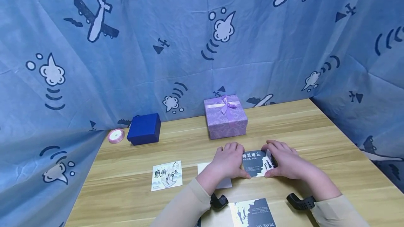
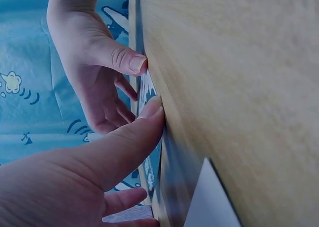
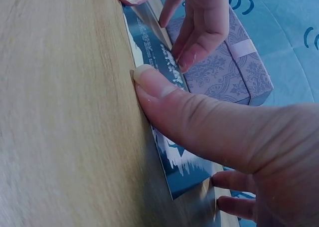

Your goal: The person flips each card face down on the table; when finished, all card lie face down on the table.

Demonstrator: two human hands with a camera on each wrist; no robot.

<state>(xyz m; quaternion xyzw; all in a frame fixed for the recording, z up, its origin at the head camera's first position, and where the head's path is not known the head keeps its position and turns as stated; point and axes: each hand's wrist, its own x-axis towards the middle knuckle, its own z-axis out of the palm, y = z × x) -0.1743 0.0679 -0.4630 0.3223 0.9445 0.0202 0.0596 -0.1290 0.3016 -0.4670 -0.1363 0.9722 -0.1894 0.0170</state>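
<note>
A dark grey-and-white greeting card (image 1: 252, 163) with "THANK YOU" and Chinese writing lies between my two hands. My left hand (image 1: 228, 161) holds its left end, thumb at the near edge and fingers towards the far edge. At the other end, my right hand (image 1: 286, 161) grips it the same way; its thumb (image 3: 157, 85) covers part of the near edge in the right wrist view. I cannot tell whether the card is slightly raised. Partly beneath my left forearm lies a plain white card (image 1: 224, 184). A similar grey-and-white card (image 1: 256, 213) lies upside down nearer me.
Left on the wooden table (image 1: 110, 192) lies a white card with black calligraphy (image 1: 167, 176). Behind stand a purple gift box (image 1: 227, 129) with a bow, a blue box (image 1: 144, 129) and a pink ribbon roll (image 1: 116, 136). A blue patterned curtain (image 1: 189, 45) hangs along the back and sides.
</note>
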